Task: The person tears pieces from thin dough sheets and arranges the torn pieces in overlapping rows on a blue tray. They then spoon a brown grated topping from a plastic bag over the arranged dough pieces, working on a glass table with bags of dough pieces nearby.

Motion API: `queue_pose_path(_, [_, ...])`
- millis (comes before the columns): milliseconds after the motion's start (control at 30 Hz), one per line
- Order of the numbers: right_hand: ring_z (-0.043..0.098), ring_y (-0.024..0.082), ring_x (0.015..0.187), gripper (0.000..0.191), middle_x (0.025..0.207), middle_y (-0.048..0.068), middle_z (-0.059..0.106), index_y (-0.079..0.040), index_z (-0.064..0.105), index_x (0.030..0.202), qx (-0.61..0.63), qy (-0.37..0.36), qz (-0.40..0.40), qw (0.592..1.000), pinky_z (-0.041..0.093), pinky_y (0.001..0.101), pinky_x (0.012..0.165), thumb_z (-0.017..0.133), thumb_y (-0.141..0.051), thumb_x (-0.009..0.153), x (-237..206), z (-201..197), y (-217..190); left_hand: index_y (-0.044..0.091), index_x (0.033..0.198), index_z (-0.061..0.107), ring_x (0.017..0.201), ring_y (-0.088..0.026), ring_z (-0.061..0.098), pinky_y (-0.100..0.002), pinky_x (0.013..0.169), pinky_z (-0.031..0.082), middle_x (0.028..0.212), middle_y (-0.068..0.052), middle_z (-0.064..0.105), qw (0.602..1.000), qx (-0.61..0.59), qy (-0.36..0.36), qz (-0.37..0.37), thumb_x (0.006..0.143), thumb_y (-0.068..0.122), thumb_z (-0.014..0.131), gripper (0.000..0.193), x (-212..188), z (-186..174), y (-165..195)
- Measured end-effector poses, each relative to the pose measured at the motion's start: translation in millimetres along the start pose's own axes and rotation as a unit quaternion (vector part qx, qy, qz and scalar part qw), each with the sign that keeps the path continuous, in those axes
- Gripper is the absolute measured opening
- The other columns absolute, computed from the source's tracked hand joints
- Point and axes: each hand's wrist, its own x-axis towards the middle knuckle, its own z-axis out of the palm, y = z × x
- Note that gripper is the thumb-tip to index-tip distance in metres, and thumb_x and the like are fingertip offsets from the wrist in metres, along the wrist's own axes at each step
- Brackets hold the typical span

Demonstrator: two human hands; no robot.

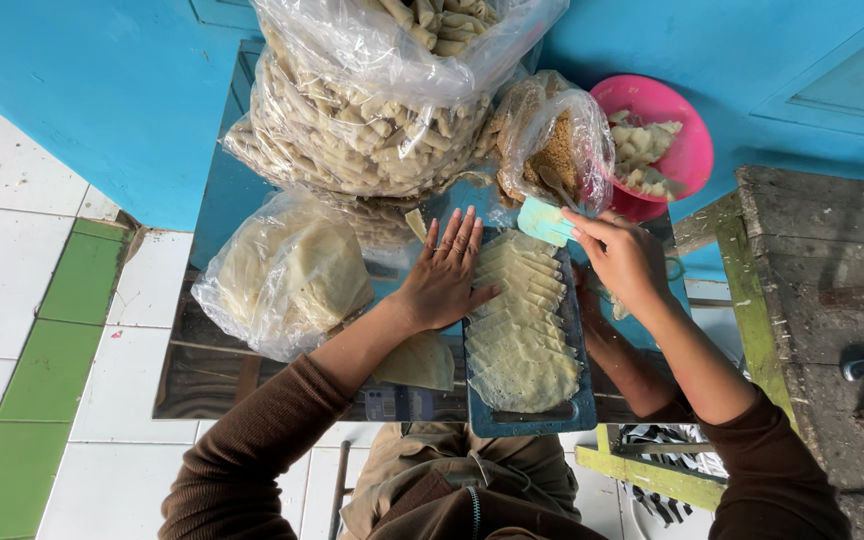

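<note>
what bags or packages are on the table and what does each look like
Large clear plastic bag: at the far edge of the table, bulging with pale rolled snacks.
Small clear bag: right of it, beside a pink bowl, holding brown crumbs.
Clear bag of wrappers: left of the left hand, holding pale round sheets.
No labels, signs or screens show.

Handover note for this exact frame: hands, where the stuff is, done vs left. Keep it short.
Left hand: flat, palm down, fingers spread on the left edge of the blue tray, holding nothing.
Right hand: pinching a pale teal scraper over the tray's far end.
Wrappers: overlapped in a row along the tray, all flat and bare.
Pink bowl of pale chunks and bag of brown crumbs beyond the tray; bag of round sheets to the left; bag of finished rolls behind.
Done: row laid. Left: nothing on the wrappers, none rolled.
</note>
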Motion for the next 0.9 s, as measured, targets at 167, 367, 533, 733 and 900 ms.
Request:
queue_pose_path(167, [0.068,0.025,0.074,0.035,0.094,0.007,0.07,-0.02,0.072,0.132,0.019,0.049,-0.077,0.996,0.051,0.0383,0.063,0.071,-0.013,0.097,1.5,-3.0,-24.8,-0.011,0.157,0.021,0.157,-0.04,0.007,-0.056,0.124,0.002,0.167,-0.029,0.014,1.0,-0.009,-0.009,-0.005,0.101,0.066,0.037,0.096,0.1,-0.7,-0.6])
queue_pose_path(367, [0.067,0.025,0.071,0.04,0.09,0.007,0.07,-0.02,0.074,0.133,-0.022,0.053,-0.115,0.992,0.051,0.0364,0.061,0.073,-0.007,0.095,15.3,4.2,-39.8,-0.011,0.157,0.02,0.158,-0.039,0.007,-0.055,0.125,0.003,0.167,-0.028,0.013,0.999,-0.01,-0.03,-0.011,0.1,0.067,0.037,0.099,1.0,-3.3,0.1])
queue_pose_path(533, [0.062,0.024,0.067,0.036,0.088,0.009,0.067,-0.019,0.073,0.132,-0.001,0.051,-0.062,0.997,0.048,0.0375,0.059,0.074,-0.011,0.097,13.0,-6.8,-28.2,-0.011,0.158,0.021,0.158,-0.039,0.008,-0.055,0.125,0.003,0.168,-0.028,0.014,1.0,-0.011,-0.004,-0.007,0.101,0.067,0.038,0.098,1.1,-4.0,-0.3])
queue_pose_path(733, [0.057,0.023,0.065,0.037,0.082,0.009,0.062,-0.021,0.073,0.132,0.042,0.013,-0.04,0.998,0.047,0.0364,0.062,0.075,-0.013,0.096,-10.1,-3.1,-12.5,-0.011,0.157,0.023,0.158,-0.039,0.01,-0.055,0.125,0.003,0.167,-0.028,0.016,1.0,-0.011,-0.009,-0.009,0.1,0.067,0.039,0.098,1.9,-3.8,0.2])
queue_pose_path(900, [0.061,0.022,0.069,0.036,0.091,0.008,0.068,-0.021,0.073,0.132,0.029,0.05,-0.031,0.998,0.048,0.0355,0.061,0.075,-0.013,0.097,-9.2,7.9,-2.4,-0.011,0.157,0.025,0.158,-0.039,0.01,-0.055,0.126,0.003,0.168,-0.028,0.017,1.0,-0.013,0.001,-0.005,0.101,0.066,0.04,0.097,1.0,-6.6,2.7])
